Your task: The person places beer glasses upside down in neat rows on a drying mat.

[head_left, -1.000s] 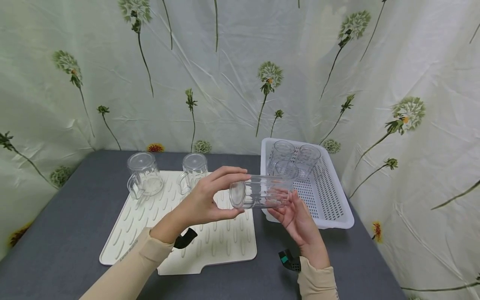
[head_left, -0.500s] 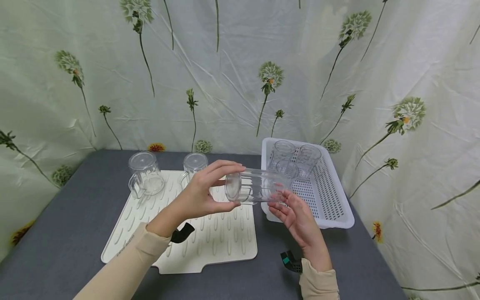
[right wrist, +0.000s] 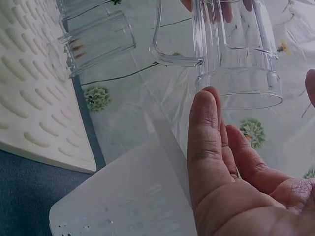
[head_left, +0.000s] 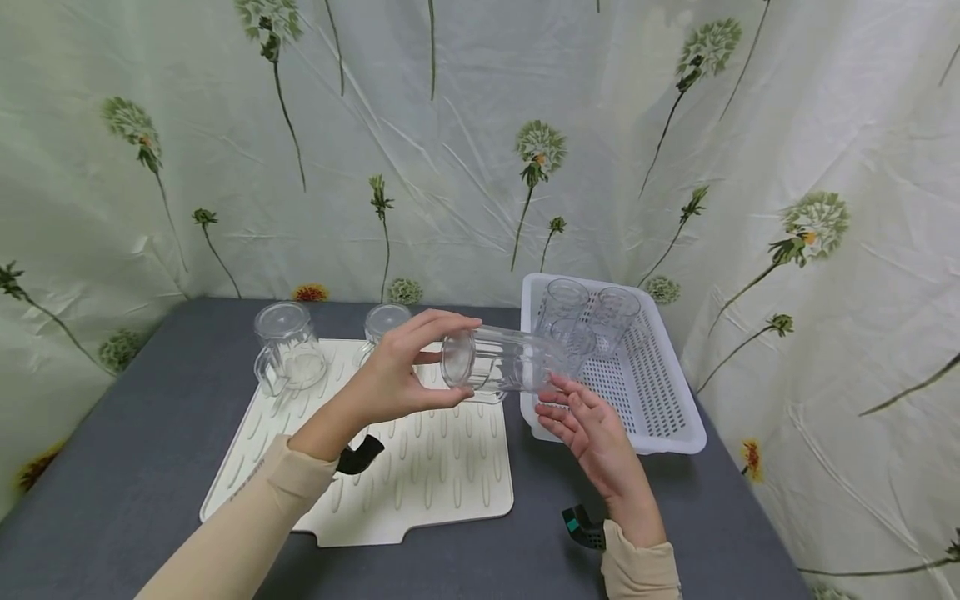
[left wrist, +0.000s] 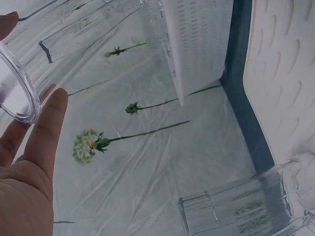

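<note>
My left hand (head_left: 393, 367) grips a clear glass mug (head_left: 498, 360) near its base, thumb below and fingers above. The mug lies on its side in the air, its mouth turned to the right. In the right wrist view the handle of the mug (right wrist: 236, 59) shows. My right hand (head_left: 596, 442) has relaxed, extended fingers, with fingertips (right wrist: 204, 105) right at the rim. Two more clear mugs stand upside down: one (head_left: 288, 342) at the mat's back left corner, another (head_left: 385, 321) partly behind my left hand.
A white ridged drying mat (head_left: 427, 492) lies on the dark grey table (head_left: 112, 475). At the back right, a white perforated basket (head_left: 652, 367) holds several clear glasses (head_left: 617, 308). A flower-printed curtain (head_left: 450, 167) hangs behind and beside the table.
The held mug has moved up and slightly left with my left hand, its mouth end dipping a little. My right fingers have shifted along to the rim and loosened.
</note>
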Demonstrator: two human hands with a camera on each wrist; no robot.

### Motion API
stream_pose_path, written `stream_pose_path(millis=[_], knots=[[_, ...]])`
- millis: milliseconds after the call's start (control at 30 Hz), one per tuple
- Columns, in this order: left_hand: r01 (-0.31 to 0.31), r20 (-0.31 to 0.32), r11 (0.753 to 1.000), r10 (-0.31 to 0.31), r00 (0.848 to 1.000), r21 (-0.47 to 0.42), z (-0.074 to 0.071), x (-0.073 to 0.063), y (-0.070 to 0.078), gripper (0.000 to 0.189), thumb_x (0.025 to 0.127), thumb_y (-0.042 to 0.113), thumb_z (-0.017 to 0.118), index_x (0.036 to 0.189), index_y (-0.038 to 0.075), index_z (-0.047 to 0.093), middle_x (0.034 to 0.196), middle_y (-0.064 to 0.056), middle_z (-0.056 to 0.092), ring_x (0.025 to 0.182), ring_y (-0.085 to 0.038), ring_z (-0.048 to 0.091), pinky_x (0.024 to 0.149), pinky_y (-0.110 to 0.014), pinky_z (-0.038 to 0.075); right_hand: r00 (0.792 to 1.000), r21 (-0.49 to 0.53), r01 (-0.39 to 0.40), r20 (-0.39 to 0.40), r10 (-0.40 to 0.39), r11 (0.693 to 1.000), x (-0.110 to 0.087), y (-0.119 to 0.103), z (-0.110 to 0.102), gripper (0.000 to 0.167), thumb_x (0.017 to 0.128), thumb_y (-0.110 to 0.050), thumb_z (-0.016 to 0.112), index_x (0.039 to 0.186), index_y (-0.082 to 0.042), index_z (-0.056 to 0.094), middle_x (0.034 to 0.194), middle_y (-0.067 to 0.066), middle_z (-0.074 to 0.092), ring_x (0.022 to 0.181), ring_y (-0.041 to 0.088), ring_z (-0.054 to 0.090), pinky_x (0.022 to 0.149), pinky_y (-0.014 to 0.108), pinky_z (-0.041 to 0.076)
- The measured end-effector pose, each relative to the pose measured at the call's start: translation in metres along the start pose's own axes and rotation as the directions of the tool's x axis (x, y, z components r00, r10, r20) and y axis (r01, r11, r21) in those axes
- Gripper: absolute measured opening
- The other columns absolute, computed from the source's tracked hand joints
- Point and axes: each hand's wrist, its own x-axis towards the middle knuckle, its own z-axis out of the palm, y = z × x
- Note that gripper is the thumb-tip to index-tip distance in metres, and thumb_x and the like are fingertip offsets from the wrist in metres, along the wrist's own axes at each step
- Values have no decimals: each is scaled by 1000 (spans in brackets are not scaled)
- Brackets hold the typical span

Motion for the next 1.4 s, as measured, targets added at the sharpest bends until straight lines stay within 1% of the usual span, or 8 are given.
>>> stream_pose_path(millis=[200, 467, 567, 700, 867, 1100, 1267, 1400], knots=[[24, 2, 999, -24, 1000, 43, -2, 6, -2, 74, 82, 11, 93, 149, 19, 62, 143, -3, 63, 125, -21, 65, 91, -32, 65, 1000, -8, 1, 3, -1, 1000, -4, -1, -5, 55, 116, -21, 46, 158, 13, 35, 129, 10, 66, 115, 14, 73, 101, 26, 61], [59, -12, 996, -58, 998, 71, -5, 14, -4, 75, 82, 13, 94, 149, 20, 63, 142, -3, 64, 123, -20, 64, 89, -32, 66, 1000, -46, -20, -15, 19, 999, -11, -6, -17, 54, 117, -23, 48, 157, 11, 37, 126, 1, 70, 118, 15, 73, 101, 26, 61], [73, -22, 994, -72, 997, 83, -7, 16, -5, 75, 82, 15, 94, 149, 20, 63, 141, -2, 65, 122, -19, 64, 88, -32, 66, 1000, -56, -16, -17, 15, 998, -13, -7, -22, 46, 117, -22, 47, 153, 5, 45, 123, -2, 72, 117, 14, 73, 101, 26, 61], [105, -40, 990, -101, 994, 97, -10, 19, -7, 75, 81, 18, 95, 149, 23, 63, 139, -1, 66, 122, -19, 63, 88, -32, 66, 1000, -48, -3, -9, 3, 999, -15, -8, -29, 31, 117, -21, 47, 144, -10, 57, 122, -2, 72, 114, 11, 74, 100, 26, 62], [141, -45, 981, -137, 990, 129, -12, 21, -8, 76, 81, 21, 96, 149, 27, 63, 139, 0, 66, 123, -20, 64, 86, -36, 67, 1000, -36, -1, 4, 2, 999, -18, -8, -37, 26, 116, -18, 47, 137, -19, 63, 119, -1, 74, 112, 9, 74, 100, 26, 62], [173, -52, 969, -167, 985, 176, -13, 23, -11, 76, 81, 22, 96, 150, 24, 63, 136, -4, 68, 117, -23, 65, 84, -40, 68, 1000, -65, -9, 10, 10, 998, -21, -12, -45, 29, 116, -17, 47, 143, -12, 57, 120, -2, 75, 115, 10, 73, 102, 25, 61], [204, -49, 961, -199, 979, 188, -12, 25, -13, 76, 81, 24, 96, 150, 23, 63, 137, -4, 67, 116, -24, 65, 85, -41, 68, 997, -132, -68, -40, 63, 989, -21, -18, -48, 47, 115, -20, 51, 154, 7, 43, 123, 1, 73, 112, 9, 75, 99, 25, 62], [224, -50, 955, -218, 975, 195, -12, 25, -15, 77, 81, 24, 96, 150, 23, 62, 138, -4, 67, 116, -24, 65, 84, -39, 68, 995, -201, -91, -56, 82, 975, -20, -22, -52, 54, 115, -21, 52, 156, 11, 38, 124, 3, 71, 110, 12, 76, 98, 24, 62]])
